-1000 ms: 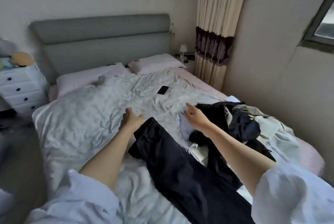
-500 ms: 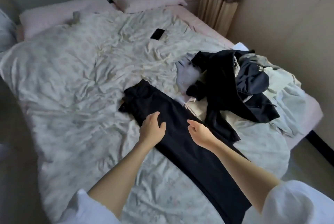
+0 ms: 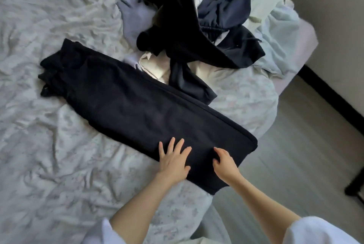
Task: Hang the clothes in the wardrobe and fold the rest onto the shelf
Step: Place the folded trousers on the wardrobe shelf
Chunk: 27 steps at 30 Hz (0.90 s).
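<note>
Now both hands are down on the black trousers (image 3: 128, 102), which lie stretched flat and slanting across the rumpled floral duvet (image 3: 49, 155), waistband end up toward the far left, leg cuffs at the near right by the edge of the bed. Left hand (image 3: 174, 162) rests palm-down on the fabric near the cuffs, fingers straight and fanned apart. Right hand (image 3: 224, 165) sits just beside it on the same cloth, fingers bent at the knuckles with their tips on the fabric; whether they pinch any of it, I cannot tell. Beyond the trousers, touching their far edge, a heap of clothes (image 3: 206, 23) is piled up, dark pieces over pale ones. Grey floor (image 3: 295, 155) shows at right.
</note>
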Each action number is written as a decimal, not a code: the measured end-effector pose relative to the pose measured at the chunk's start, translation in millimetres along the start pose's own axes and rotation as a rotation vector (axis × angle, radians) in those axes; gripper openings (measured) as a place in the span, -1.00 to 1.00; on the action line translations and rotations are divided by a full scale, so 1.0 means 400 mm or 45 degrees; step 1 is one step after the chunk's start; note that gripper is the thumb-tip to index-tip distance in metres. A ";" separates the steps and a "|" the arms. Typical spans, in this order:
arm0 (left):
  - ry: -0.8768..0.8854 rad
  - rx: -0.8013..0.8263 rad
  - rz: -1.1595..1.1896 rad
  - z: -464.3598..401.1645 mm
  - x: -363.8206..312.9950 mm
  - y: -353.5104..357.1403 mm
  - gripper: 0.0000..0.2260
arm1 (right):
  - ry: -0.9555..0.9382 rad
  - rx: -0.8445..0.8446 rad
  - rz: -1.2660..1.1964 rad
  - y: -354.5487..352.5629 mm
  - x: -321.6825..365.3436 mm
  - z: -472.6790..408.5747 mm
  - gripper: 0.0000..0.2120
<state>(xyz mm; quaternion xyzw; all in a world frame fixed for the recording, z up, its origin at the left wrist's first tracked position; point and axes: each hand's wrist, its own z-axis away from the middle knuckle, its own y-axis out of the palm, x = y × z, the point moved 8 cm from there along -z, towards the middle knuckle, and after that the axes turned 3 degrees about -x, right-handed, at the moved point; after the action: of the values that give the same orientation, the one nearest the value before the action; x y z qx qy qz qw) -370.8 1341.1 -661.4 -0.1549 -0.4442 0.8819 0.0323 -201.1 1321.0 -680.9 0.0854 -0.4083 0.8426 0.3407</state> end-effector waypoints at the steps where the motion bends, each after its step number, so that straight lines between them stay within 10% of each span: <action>1: 0.089 0.019 -0.047 -0.004 -0.034 0.022 -0.45 | 0.035 0.003 -0.032 0.009 -0.037 0.010 -0.54; 15: 0.869 -0.391 -0.588 0.033 -0.177 0.080 -0.68 | 0.982 -0.138 -1.721 0.290 -0.302 0.149 -0.67; 27: 0.900 -0.426 -0.389 0.037 -0.200 0.067 -0.81 | 1.327 -0.190 -2.345 0.326 -0.302 0.119 -0.71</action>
<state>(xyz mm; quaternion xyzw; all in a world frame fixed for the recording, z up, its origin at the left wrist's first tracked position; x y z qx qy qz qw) -297.2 1297.7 -654.8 -0.3833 -0.5609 0.6751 0.2875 -200.3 1167.9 -783.1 -0.0310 -0.0402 0.1648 0.9850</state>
